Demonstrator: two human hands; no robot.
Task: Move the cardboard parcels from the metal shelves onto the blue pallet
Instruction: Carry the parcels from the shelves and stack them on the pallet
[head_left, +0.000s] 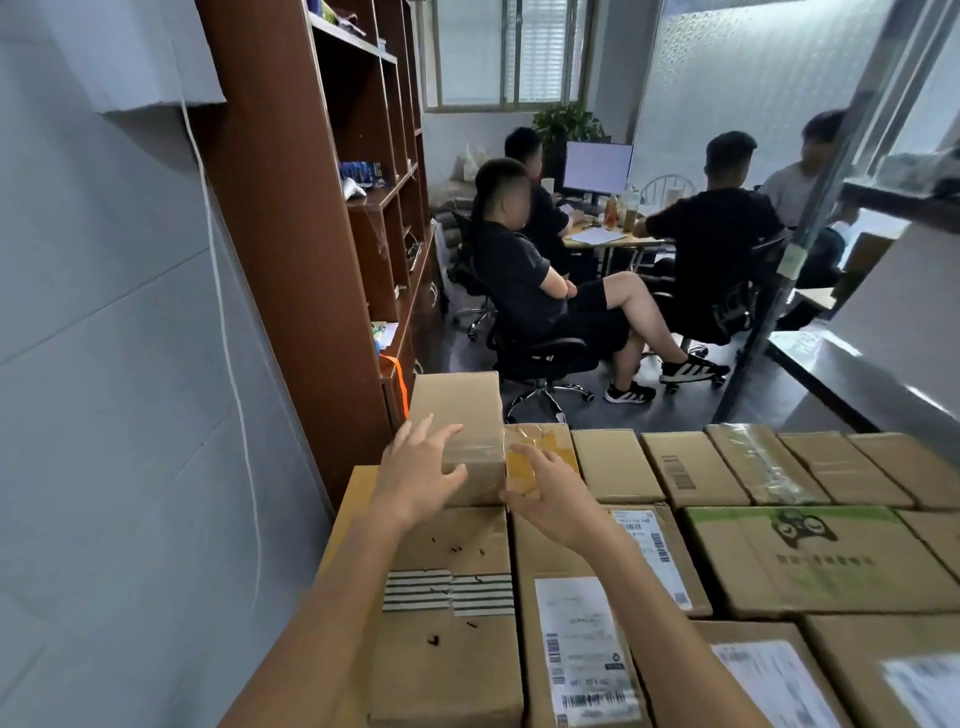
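Cardboard parcel (457, 415) stands at 11 o'clock on the stack (779, 561). Left hand (415, 478) fingers spread flat on its near face; right hand (545, 493) at its 3 o'clock side, fingers unclear. Likely step: seating it. Next: let go, fetch another; pallet unseen.
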